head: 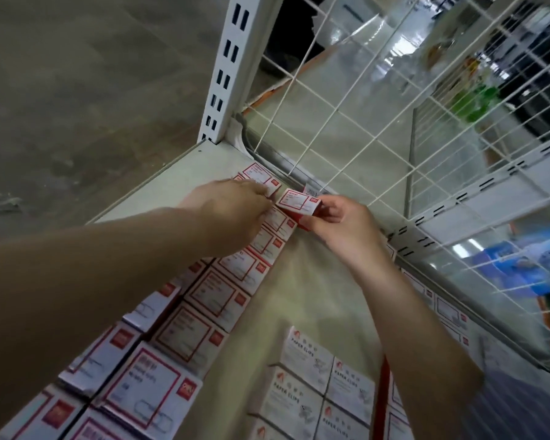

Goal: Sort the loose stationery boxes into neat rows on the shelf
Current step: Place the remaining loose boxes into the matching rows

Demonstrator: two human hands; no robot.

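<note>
Stationery boxes are what I am lining up, and the one in play is a red-and-white box (300, 202) pinched at its near end between the thumb and curled fingers of my right hand (340, 223), held tilted just off the shelf (185, 166) near the back corner. My left hand (232, 214) lies palm down just to the left of it, fingers resting on the far end of the long red-bordered row (210, 300); I cannot tell whether those fingers grip a box or only steady the row, since they are hidden from this angle. I judge the step in hand to be seating this box at the far end of a row, close beside the wire grid back (346, 128). The next move calls for squaring the box with its neighbours under the left hand, label up, and lowering it flush so no gap shows. Counting: one box held; roughly ten red-bordered boxes visible trailing back from the left hand toward me in two columns, some cut by the frame; about six paper clip boxes (318, 385) grouped below my right forearm; a few more boxes show behind that arm along the grid, too hidden to count.
</note>
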